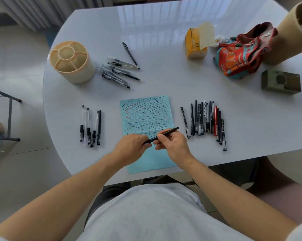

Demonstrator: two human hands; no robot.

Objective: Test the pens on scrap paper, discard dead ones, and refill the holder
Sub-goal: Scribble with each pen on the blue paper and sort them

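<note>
Both hands are gripping one black pen (164, 134) over the scribbled blue paper (146, 115): left hand (132, 146) is pinching its lower end, right hand (172, 142) is pinching its barrel. Holder (71, 61) is standing far left on the table (164, 75).

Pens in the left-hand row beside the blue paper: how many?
4. Black-capped pens lie side by side left of the scribbled light-blue paper sheet: two clear-barrelled at the left, then a third angled, then an all-black one at the right. None looks hidden.
</note>
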